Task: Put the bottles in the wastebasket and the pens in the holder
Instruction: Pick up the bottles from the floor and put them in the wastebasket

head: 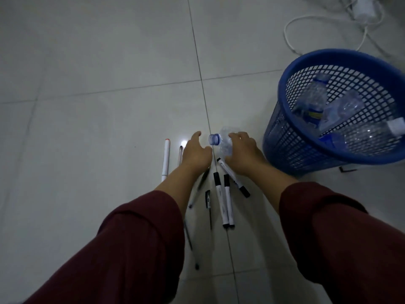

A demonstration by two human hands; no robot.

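From the head camera, looking down at a pale tiled floor (98,106), a blue mesh wastebasket (291,148) stands at the right, and everything else is easiest placed against it. Inside it lie several clear plastic bottles (315,99), piled against one another. Just left of the basket's base, a crumpled clear bottle (223,141) with a blue cap lies on the floor, cap pointing away from the basket. The right hand (243,152) is curled over this bottle's body, fingers wrapped on it — a grip, though how firm cannot be told. The left hand (196,152) sits farther from the basket, on the bottle's cap side, fingers loosely spread and holding nothing. Both forearms come out of dark red sleeves (135,249). Farther left of the basket than the hands, a white marker with an orange tip (165,161) lies on the tiles; nearer the camera, between the two arms, a pair of black-capped white markers (223,202) lie side by side among thin pens (198,187). Beyond the basket, a white cable (291,38) loops across the floor.
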